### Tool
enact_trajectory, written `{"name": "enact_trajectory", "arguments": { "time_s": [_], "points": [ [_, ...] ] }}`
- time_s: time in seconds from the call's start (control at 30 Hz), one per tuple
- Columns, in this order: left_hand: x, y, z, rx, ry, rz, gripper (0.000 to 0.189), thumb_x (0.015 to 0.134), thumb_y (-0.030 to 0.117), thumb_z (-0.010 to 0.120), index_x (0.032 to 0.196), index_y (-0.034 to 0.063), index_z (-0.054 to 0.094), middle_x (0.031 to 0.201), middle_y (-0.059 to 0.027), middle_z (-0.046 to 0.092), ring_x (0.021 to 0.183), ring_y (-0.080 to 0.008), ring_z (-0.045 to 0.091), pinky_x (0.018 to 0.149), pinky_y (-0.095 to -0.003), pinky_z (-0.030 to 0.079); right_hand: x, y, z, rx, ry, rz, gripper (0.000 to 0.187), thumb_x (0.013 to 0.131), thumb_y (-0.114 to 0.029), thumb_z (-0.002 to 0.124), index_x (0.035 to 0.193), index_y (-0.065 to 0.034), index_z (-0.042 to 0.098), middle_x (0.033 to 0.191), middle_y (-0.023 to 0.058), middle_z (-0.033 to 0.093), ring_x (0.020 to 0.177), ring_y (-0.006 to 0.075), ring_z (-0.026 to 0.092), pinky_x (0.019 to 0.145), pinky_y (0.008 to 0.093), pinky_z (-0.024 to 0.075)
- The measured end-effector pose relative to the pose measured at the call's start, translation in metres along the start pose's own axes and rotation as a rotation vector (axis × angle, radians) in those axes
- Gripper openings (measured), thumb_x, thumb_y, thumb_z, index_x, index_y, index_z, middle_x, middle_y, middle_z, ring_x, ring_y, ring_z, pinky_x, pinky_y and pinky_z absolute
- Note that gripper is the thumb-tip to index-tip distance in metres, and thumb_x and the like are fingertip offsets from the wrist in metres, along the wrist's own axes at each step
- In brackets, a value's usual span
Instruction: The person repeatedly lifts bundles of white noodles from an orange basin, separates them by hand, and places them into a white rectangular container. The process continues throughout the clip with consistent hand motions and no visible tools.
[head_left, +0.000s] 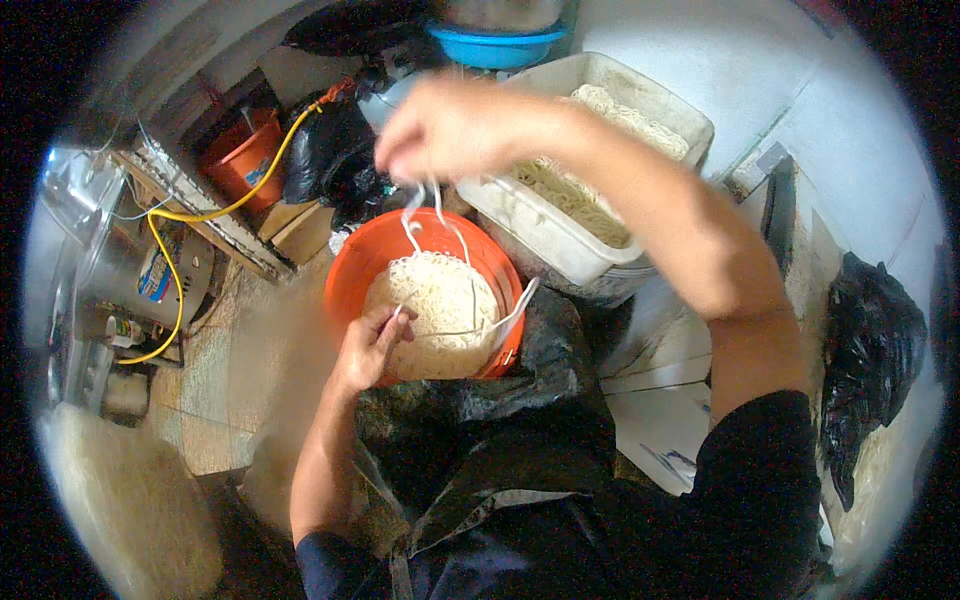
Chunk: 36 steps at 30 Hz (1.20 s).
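Note:
An orange plastic bucket (352, 259) stands before me, tilted towards my lap. A heap of pale, noodle-like strands (439, 292) lies in it, apparently in cloudy liquid. My right hand (450, 131), blurred, is raised above the bucket's far rim. Loose white strands (450, 217) hang from it into the bucket, so its fingers are closed on them. Lower down, my left hand (375, 341) is at the bucket's near left side, a bit of white strand pinched between thumb and fingers. Another white strand (517, 307) loops by the right rim.
Behind my right forearm stands a whitish plastic tub (547, 225) holding more strands, some pale, some brownish. A blue basin (499, 46) is at the back. A yellow hose (225, 214) runs on the left, near another orange bucket (251, 169). A black plastic bag (874, 360) hangs at right.

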<state>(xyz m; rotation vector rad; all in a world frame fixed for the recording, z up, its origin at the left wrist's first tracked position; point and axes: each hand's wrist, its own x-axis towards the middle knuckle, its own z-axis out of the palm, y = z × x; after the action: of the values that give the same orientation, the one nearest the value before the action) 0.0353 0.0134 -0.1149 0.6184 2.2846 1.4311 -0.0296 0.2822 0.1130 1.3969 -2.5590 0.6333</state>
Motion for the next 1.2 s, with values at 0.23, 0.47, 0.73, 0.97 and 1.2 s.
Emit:
{"name": "enact_trajectory", "arguments": {
  "time_s": [0.23, 0.47, 0.73, 0.97, 1.2],
  "points": [
    [0.004, 0.029, -0.023, -0.173, 0.348, 0.156, 0.03, 0.107, 0.026, 0.051, 0.104, 0.0004, 0.067, 0.081, -0.005, 0.064, 0.072, -0.0138, 0.061, 0.068, -0.0296, 0.051, -0.034, -0.01, 0.17, 1.12, -0.218, 0.668, 0.033, 0.093, -0.011, 0.061, 0.124, -0.0007, 0.061, 0.088, 0.0079, 0.071, 0.067, 0.0153, 0.069, 0.054, 0.0314, 0.0592],
    [0.006, -0.011, -0.007, -0.204, 0.271, 0.026, 0.026, 0.104, 0.021, 0.056, 0.116, 0.0012, 0.068, 0.102, -0.003, 0.068, 0.092, -0.0133, 0.062, 0.086, -0.0311, 0.051, -0.036, -0.016, 0.175, 1.331, 0.176, 0.57, 0.033, 0.1, -0.012, 0.055, 0.129, -0.0007, 0.065, 0.092, 0.0081, 0.071, 0.065, 0.0122, 0.068, 0.052, 0.0264, 0.0562],
    [0.009, -0.06, 0.075, -0.675, 0.07, -0.112, 0.039, 0.109, 0.036, 0.048, 0.096, 0.0045, 0.067, 0.075, -0.001, 0.061, 0.073, -0.0138, 0.057, 0.069, -0.0332, 0.049, -0.015, 0.021, 0.135, 1.088, 0.409, 0.675, 0.03, 0.096, -0.006, 0.052, 0.119, 0.0006, 0.07, 0.077, 0.0017, 0.065, 0.052, 0.0029, 0.05, 0.043, 0.0194, 0.04],
    [0.039, -0.043, 0.037, -0.37, 0.275, 0.003, 0.045, 0.107, 0.036, 0.048, 0.083, 0.0004, 0.061, 0.071, -0.0083, 0.06, 0.069, -0.0188, 0.057, 0.067, -0.0378, 0.048, -0.02, 0.062, 0.216, 1.282, 0.443, 0.817, 0.037, 0.096, -0.014, 0.055, 0.13, -0.0012, 0.063, 0.109, 0.0068, 0.069, 0.085, 0.0129, 0.068, 0.063, 0.0265, 0.0547],
    [0.098, -0.047, -0.012, -0.267, 0.452, 0.093, 0.048, 0.106, 0.038, 0.048, 0.08, 0.0006, 0.059, 0.067, -0.0134, 0.059, 0.063, -0.0254, 0.057, 0.062, -0.0427, 0.048, -0.052, 0.074, 0.346, 2.021, -0.081, 0.512, 0.035, 0.096, -0.02, 0.062, 0.127, -0.0045, 0.065, 0.117, 0.0075, 0.068, 0.101, 0.0213, 0.067, 0.091, 0.0361, 0.0532]
  ]
}}
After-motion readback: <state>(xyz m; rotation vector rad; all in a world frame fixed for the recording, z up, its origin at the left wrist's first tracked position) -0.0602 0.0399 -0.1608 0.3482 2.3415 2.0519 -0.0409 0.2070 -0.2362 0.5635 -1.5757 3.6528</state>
